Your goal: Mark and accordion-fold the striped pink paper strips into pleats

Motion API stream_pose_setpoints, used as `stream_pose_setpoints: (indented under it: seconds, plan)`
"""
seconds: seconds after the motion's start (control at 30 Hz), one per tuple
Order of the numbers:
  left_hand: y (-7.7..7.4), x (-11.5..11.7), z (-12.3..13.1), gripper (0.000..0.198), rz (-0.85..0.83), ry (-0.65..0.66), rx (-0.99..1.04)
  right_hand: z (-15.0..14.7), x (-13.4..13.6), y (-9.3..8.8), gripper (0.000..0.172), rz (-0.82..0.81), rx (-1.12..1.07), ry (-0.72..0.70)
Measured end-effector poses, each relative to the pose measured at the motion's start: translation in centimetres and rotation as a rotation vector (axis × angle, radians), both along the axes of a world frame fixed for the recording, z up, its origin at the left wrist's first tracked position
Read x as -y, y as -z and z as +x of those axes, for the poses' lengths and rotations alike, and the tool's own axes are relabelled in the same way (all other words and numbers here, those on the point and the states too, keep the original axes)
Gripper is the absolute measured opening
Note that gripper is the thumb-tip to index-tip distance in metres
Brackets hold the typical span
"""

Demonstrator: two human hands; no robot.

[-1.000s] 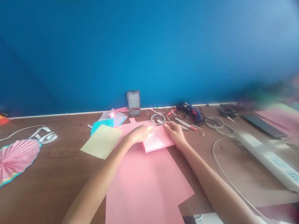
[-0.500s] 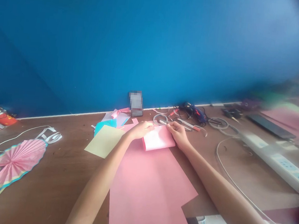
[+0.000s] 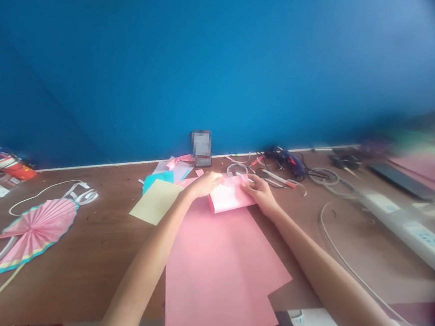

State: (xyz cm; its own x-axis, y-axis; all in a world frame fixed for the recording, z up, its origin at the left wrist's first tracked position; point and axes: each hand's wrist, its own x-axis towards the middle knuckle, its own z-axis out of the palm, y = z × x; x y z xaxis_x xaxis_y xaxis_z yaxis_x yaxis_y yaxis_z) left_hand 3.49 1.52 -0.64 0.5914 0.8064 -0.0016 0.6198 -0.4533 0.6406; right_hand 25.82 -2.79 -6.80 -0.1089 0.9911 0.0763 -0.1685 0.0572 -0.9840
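Head cam: L hand point(image 3: 206, 183) & R hand point(image 3: 260, 192) fingers pinch folded pink paper point(image 3: 228, 198) over lg pink sheet point(image 3: 220, 263); prob. mid-fold, needs even crease.

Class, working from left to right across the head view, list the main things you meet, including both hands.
Pink pleated fan, pale yellow sheet, left hand, folded pink paper, right hand, white power strip.
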Motion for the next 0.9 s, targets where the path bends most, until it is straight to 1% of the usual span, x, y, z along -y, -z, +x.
stream_pose_setpoints:
  seconds: [0.07, 0.13, 0.23, 0.3, 0.43, 0.5, 0.57, 0.63, 0.77, 0.83, 0.9]
  plan:
    - [0.1, -0.1, -0.2, 0.042, -0.031, -0.038, 0.06, 0.0, 0.0, 0.1, 0.049, 0.007, 0.0, 0.014]
    - [0.2, -0.1, -0.3, 0.039, -0.092, -0.071, 0.186, -0.1, -0.1, 0.1, 0.048, 0.021, 0.004, 0.042]
    - [0.2, -0.2, -0.4, 0.04, -0.188, -0.084, 0.328, -0.1, -0.2, 0.1, 0.047, 0.034, 0.04, 0.074]
    - [0.2, -0.3, -0.4, 0.038, -0.182, -0.096, 0.327, 0.0, -0.2, 0.2, 0.047, 0.04, 0.064, 0.084]
    - [0.7, -0.7, -0.2, 0.035, -0.09, -0.159, 0.308, -0.1, -0.3, 0.2, 0.049, 0.034, 0.056, 0.093]
    - [1.1, -0.9, -0.1, 0.034, -0.092, -0.194, 0.369, -0.1, -0.3, 0.3, 0.048, 0.033, 0.043, 0.087]
    - [1.6, -0.9, -0.1, 0.038, -0.141, -0.238, 0.454, 0.0, -0.4, 0.4, 0.044, 0.052, 0.04, 0.104]
    - [2.1, -0.8, 0.0, 0.044, -0.224, -0.249, 0.502, 0.2, -0.6, 0.6, 0.039, 0.089, 0.06, 0.181]
    - [3.3, -0.6, 0.6, 0.04, -0.39, -0.141, 0.489, 0.8, -1.1, 0.9, 0.032, 0.168, 0.147, 0.403]
    - [3.9, -0.6, 1.2, 0.038, -0.406, -0.141, 0.506, 1.1, -1.2, 1.0, 0.032, 0.189, 0.182, 0.463]
    - [4.5, -0.6, 1.8, 0.036, -0.388, -0.194, 0.52, 1.2, -1.2, 1.1, 0.032, 0.204, 0.216, 0.487]
